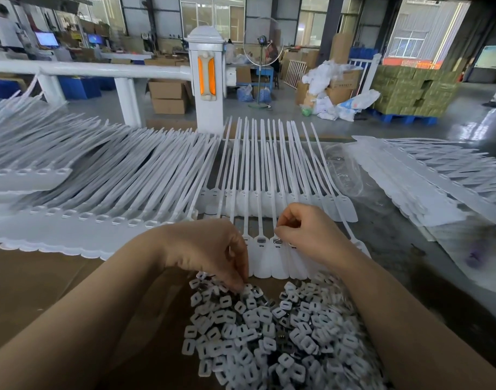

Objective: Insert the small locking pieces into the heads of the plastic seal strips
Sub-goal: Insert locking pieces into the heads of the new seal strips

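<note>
White seal strips [269,257] lie fanned on the tabletop [44,291], heads toward the person for easy reach, as right hand [305,232] fingers pinch a locking piece [277,242] into one head while left hand [213,251] fingers pick from the heap [269,333].

**Both hands down, fingers curled**

Two bare forearms reach in from the near edge, angled toward each other. The left hand [210,250] hangs bent at the wrist, fingers curled and pointing down and near, tips pinched together. The right hand [305,230] sits slightly farther away, knuckles up, fingers curled under, thumb and forefinger pinched at its left side.
</note>
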Action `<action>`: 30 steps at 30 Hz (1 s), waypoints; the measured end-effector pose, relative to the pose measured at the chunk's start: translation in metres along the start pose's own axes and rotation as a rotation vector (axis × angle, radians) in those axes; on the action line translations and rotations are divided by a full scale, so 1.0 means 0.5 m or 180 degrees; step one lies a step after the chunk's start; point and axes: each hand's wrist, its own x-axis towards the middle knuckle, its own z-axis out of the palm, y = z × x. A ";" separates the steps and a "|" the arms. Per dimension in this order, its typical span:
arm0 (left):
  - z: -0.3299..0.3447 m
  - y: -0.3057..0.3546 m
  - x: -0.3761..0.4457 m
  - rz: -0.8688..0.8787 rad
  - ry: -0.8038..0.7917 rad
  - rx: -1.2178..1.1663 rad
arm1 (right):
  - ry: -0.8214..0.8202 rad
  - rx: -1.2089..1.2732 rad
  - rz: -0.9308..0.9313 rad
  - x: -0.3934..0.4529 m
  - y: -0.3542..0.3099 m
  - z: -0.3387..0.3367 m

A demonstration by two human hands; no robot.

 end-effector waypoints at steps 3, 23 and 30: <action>0.000 0.003 -0.001 0.0009 -0.0052 0.0004 | 0.0029 0.0022 -0.0074 0.001 0.000 0.001; -0.005 -0.011 0.001 0.0074 0.0493 -0.0931 | 0.0018 0.0299 -0.0216 -0.002 -0.004 0.000; 0.006 -0.020 0.017 -0.0342 0.0920 -0.2348 | -0.0663 0.0707 -0.0592 -0.014 -0.019 -0.013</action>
